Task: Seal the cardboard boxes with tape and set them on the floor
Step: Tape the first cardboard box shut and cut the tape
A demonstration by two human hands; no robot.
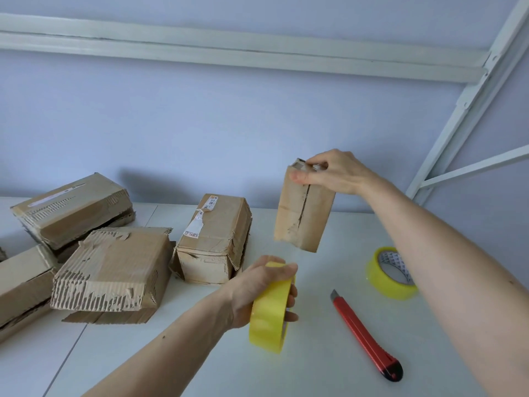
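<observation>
the right hand [335, 171] pinches the top end of a small cardboard box [303, 213] and holds it in the air above the white table [315, 368], its long axis almost vertical, the bottom leaning a little to the left. the left hand [257, 290] grips a yellow tape roll [269, 313] standing on edge. a second tape roll [390, 272] and a red cutter [366, 336] lie at the right, other boxes [111, 270] at the left.

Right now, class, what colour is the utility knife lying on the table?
Red with a black end; the utility knife shows clearly in the head view.

White table [329, 353]: boxes [111, 270], knife [366, 336], tape [390, 273].
</observation>
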